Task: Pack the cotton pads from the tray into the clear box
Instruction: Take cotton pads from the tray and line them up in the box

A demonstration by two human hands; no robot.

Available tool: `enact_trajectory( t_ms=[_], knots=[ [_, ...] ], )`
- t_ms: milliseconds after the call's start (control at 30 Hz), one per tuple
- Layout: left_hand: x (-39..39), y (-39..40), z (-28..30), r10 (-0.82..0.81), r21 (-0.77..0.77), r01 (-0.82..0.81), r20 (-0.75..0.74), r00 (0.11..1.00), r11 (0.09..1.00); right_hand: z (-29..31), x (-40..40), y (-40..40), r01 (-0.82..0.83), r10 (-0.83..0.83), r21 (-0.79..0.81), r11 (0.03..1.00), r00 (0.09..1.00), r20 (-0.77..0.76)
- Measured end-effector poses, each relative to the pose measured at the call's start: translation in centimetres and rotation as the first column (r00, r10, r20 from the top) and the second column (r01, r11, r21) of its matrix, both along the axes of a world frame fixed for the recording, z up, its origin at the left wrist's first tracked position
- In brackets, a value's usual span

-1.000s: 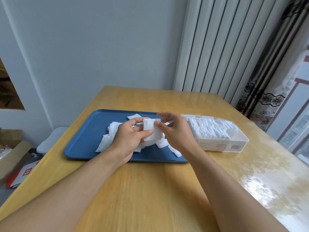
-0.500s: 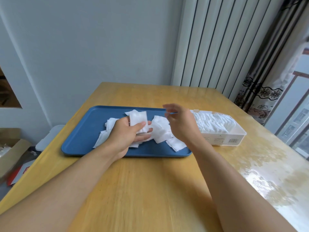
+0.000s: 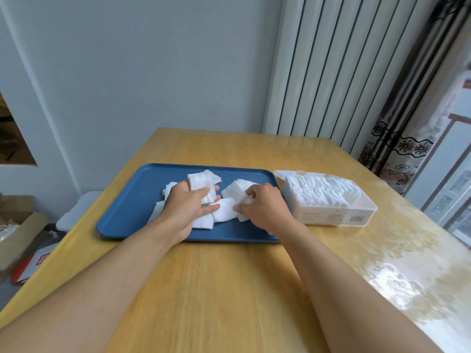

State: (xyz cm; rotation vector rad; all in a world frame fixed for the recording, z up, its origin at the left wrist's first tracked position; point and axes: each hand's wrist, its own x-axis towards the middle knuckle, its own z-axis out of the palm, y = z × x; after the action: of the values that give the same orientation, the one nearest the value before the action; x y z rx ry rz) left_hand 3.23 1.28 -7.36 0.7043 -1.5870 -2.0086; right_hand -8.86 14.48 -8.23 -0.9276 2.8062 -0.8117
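Head view is showing both hands working over a blue tray (image 3: 122, 212) lying on a wooden table (image 3: 229, 289) at the middle of the frame, its long axis running left to right. The left hand (image 3: 188, 207) is gripping a small stack of cotton pads (image 3: 204, 184), thumb across the front, the stack standing roughly upright with its top edge pointing toward the upper part of the frame. The right hand (image 3: 262, 205) is lying low over the tray, its curled fingertips pinching a loose pad (image 3: 243, 214) at the edge. More loose pads (image 3: 235, 191) are lying flat and overlapping on the tray between and beneath the hands, which are near each other but apart. Just right of the tray, the clear box (image 3: 331, 215) is sitting with its lid open, long axis also left to right, holding a packed row of pads (image 3: 321, 192) standing on edge.
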Motion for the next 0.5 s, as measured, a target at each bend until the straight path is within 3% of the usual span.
enact_trajectory(
  t_ms=[200, 333, 433, 500],
  knots=[
    [0.0, -0.1, 0.0, 0.004, 0.006, -0.004, -0.015, 1.0, 1.0, 0.5, 0.5, 0.3, 0.052, -0.015, -0.316, 0.947, 0.993, 0.116],
    [0.0, -0.3, 0.2, 0.066, 0.045, -0.063, -0.071, 0.995, 0.997, 2.2, 1.0, 0.9, 0.129, 0.004, -0.549, 0.826, 0.972, 0.236],
    [-0.1, -0.3, 0.6, 0.067, 0.164, -0.047, -0.119, 0.991, 0.985, 3.2, 1.9, 1.0, 0.196, 0.239, -0.666, 0.72, 0.83, 0.504],
    [0.0, -0.1, 1.0, 0.038, 0.255, 0.008, -0.174, 0.984, 0.967, 2.9, 2.3, 0.7, 0.175, 0.309, -0.649, 0.741, 0.769, 0.56]
  ],
)
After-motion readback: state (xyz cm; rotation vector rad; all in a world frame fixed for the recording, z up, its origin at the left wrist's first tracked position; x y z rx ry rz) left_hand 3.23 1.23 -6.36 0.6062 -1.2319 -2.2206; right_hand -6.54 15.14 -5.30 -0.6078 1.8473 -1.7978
